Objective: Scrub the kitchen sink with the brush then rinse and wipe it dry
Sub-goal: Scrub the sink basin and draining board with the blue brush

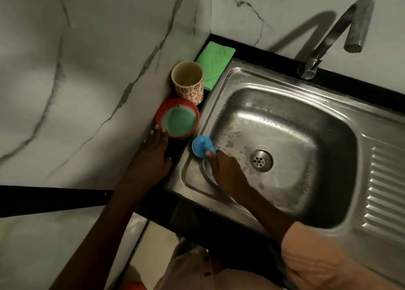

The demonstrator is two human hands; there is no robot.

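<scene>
head view: brush (201, 146) bristles hidden.

The rectangular stainless-steel sink (285, 105) is sitting in a black counter, its basin looking wet and streaked with suds around the round drain. A small round blue plastic brush (200, 146) is resting against the basin's left rim, and a folded green cloth (213, 63) is lying flat on the counter by the sink's back-left corner.
</scene>
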